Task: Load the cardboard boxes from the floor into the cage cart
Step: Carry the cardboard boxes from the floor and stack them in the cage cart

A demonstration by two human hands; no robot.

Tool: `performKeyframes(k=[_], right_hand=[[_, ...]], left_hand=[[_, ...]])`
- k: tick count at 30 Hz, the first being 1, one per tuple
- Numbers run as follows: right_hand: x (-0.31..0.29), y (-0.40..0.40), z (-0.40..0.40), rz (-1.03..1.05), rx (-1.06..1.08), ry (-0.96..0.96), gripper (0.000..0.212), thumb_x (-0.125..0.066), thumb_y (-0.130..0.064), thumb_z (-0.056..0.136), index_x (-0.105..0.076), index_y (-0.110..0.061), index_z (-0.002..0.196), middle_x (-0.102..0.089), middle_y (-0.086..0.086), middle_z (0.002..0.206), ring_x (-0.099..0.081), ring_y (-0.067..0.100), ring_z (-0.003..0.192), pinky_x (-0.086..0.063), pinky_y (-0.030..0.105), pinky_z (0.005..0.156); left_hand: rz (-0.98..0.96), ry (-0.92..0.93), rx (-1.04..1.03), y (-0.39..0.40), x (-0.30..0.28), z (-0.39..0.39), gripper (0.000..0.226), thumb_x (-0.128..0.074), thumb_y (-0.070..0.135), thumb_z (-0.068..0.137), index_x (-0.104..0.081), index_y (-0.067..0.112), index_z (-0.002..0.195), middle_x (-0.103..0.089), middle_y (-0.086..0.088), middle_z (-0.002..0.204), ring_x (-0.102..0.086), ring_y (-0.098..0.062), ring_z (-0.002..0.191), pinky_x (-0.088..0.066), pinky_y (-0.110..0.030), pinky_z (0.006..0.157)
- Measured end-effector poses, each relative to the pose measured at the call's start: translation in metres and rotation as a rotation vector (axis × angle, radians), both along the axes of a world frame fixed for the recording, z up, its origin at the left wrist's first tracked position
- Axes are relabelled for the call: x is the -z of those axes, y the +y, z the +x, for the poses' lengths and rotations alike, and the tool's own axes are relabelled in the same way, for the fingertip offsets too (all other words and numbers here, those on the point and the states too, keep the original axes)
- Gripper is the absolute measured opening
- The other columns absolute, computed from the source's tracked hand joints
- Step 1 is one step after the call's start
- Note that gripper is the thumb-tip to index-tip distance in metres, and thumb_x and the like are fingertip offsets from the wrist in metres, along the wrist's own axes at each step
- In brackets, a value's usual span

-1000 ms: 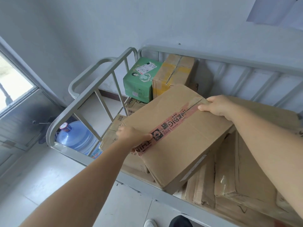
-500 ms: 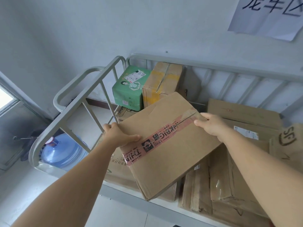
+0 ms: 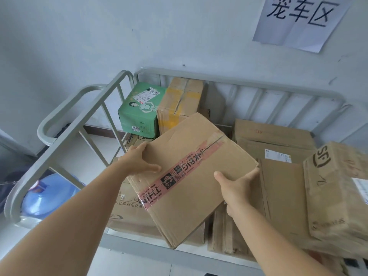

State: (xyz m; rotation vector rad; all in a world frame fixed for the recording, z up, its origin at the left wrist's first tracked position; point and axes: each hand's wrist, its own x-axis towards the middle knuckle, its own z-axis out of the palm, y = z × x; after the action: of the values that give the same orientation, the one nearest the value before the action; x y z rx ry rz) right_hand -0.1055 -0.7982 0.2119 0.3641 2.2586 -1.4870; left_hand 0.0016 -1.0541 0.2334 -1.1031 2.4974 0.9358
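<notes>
Now both hands [image 3: 137,160] on taped box [image 3: 191,176], over cart [image 3: 111,90].

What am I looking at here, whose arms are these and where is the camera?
There is no machine: a person wears a wide-angle camera on the head, looking forward and down, so the two bare arms reach in from the bottom of the picture. Both hands hold a brown cardboard box sealed with pink printed tape; the left hand grips its left edge and the right hand its near right edge. The box sits tilted above other cartons inside a grey metal cage cart that stands against a pale wall. In the cart are a green printed box, a brown box with yellow tape beside it, and a brown box marked SF at the right. A blue water bottle stands outside the cart's left rail.
</notes>
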Motion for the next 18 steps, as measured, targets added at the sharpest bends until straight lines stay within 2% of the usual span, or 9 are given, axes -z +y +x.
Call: performKeyframes(k=[1, 2, 4, 6, 8, 9, 12, 15, 18], right_hand=[[0.003, 0.001, 0.003, -0.004, 0.029, -0.057, 0.107, -0.079, -0.061, 0.042, -0.025, -0.034, 0.131, -0.059, -0.005, 0.119, -0.062, 0.026, 0.096, -0.053, 0.050, 0.089], [0.011, 0.003, 0.003, -0.005, 0.046, -0.082, 0.095, -0.074, -0.065, 0.033, -0.034, -0.032, 0.113, -0.062, -0.006, 0.106, -0.063, 0.025, 0.089, -0.055, 0.051, 0.084], [0.011, 0.002, 0.003, -0.006, 0.051, -0.094, 0.081, -0.072, -0.064, 0.032, -0.035, -0.033, 0.096, -0.061, -0.007, 0.097, -0.063, 0.023, 0.083, -0.056, 0.049, 0.081], [-0.006, 0.000, -0.002, 0.015, -0.002, -0.060, 0.074, -0.079, -0.052, 0.052, -0.039, -0.031, 0.110, -0.063, -0.005, 0.105, -0.063, 0.023, 0.086, -0.056, 0.049, 0.082], [-0.020, -0.001, -0.018, 0.072, -0.082, -0.024, 0.077, -0.077, -0.033, 0.077, -0.032, -0.020, 0.138, -0.062, -0.001, 0.119, -0.062, 0.027, 0.097, -0.053, 0.044, 0.088], [-0.025, 0.000, -0.028, 0.106, -0.114, -0.005, 0.078, -0.075, -0.027, 0.082, -0.028, -0.016, 0.144, -0.060, 0.001, 0.124, -0.060, 0.027, 0.102, -0.052, 0.041, 0.089], [-0.039, 0.004, -0.055, 0.216, -0.218, 0.029, 0.068, -0.074, -0.024, 0.084, -0.034, -0.009, 0.138, -0.054, 0.001, 0.123, -0.055, 0.027, 0.102, -0.048, 0.037, 0.086], [-0.047, 0.010, -0.073, 0.263, -0.289, 0.002, 0.065, -0.078, -0.023, 0.081, -0.044, -0.005, 0.134, -0.057, 0.012, 0.130, -0.057, 0.033, 0.114, -0.048, 0.041, 0.096], [-0.058, 0.016, -0.087, 0.292, -0.354, 0.023, 0.055, -0.075, -0.022, 0.085, -0.053, -0.002, 0.131, -0.058, 0.014, 0.131, -0.054, 0.033, 0.120, -0.044, 0.037, 0.097]], left_hand=[[-0.001, 0.026, -0.008, 0.000, 0.000, -0.002, 0.106, -0.081, 0.051, 0.067, -0.019, 0.027, 0.151, -0.037, -0.003, 0.141, -0.045, -0.024, 0.121, -0.045, -0.040, 0.098], [-0.011, 0.042, -0.021, 0.000, 0.000, -0.004, 0.103, -0.080, 0.052, 0.067, -0.024, 0.027, 0.149, -0.043, -0.002, 0.137, -0.048, -0.022, 0.115, -0.047, -0.039, 0.096], [-0.020, 0.062, -0.042, 0.001, -0.001, -0.006, 0.095, -0.080, 0.054, 0.066, -0.033, 0.027, 0.145, -0.052, 0.001, 0.128, -0.053, -0.019, 0.106, -0.049, -0.039, 0.092], [-0.023, 0.070, -0.028, 0.005, -0.003, -0.008, 0.091, -0.078, 0.055, 0.067, -0.037, 0.027, 0.143, -0.056, 0.001, 0.127, -0.057, -0.020, 0.104, -0.051, -0.038, 0.089], [-0.037, 0.061, 0.014, 0.012, -0.006, -0.008, 0.089, -0.076, 0.056, 0.069, -0.037, 0.026, 0.144, -0.058, 0.001, 0.126, -0.058, -0.019, 0.103, -0.052, -0.037, 0.085], [-0.035, 0.054, 0.027, 0.017, -0.007, -0.008, 0.088, -0.075, 0.056, 0.070, -0.038, 0.024, 0.143, -0.058, 0.001, 0.124, -0.059, -0.019, 0.101, -0.053, -0.035, 0.083], [-0.023, 0.044, 0.041, 0.031, -0.011, -0.010, 0.084, -0.074, 0.059, 0.069, -0.045, 0.021, 0.137, -0.062, 0.002, 0.116, -0.061, -0.019, 0.099, -0.055, -0.039, 0.083], [-0.060, 0.018, 0.062, 0.044, -0.021, -0.015, 0.077, -0.073, 0.060, 0.069, -0.050, 0.018, 0.130, -0.063, 0.002, 0.115, -0.061, -0.020, 0.098, -0.054, -0.040, 0.086], [-0.098, -0.025, 0.081, 0.060, -0.035, -0.024, 0.071, -0.069, 0.060, 0.075, -0.053, 0.014, 0.126, -0.063, -0.002, 0.116, -0.058, -0.020, 0.095, -0.052, -0.036, 0.087]])
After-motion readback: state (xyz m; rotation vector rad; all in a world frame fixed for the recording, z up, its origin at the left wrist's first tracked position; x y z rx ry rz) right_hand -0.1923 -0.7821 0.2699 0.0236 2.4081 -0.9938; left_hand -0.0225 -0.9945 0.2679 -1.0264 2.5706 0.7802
